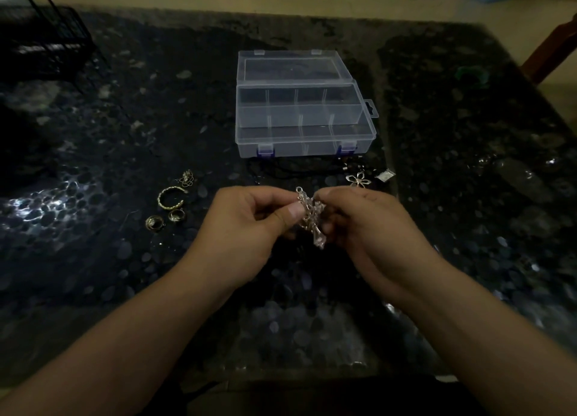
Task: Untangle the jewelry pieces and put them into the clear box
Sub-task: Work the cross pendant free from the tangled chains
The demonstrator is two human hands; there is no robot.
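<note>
Early going, I'd say: the clear box sits open on the dark worktop with every compartment I can make out empty. Both hands are up just in front of it, the left hand and right hand each with a pinching grip on one tangled silvery jewelry cluster. A gold bangle, two rings and a flower pendant wait loose nearby.

Single head-worn wide-angle view, looking forward and down from above the near table edge. Both forearms enter from the bottom, close to the lens; far table edge and floor lie along the top.
</note>
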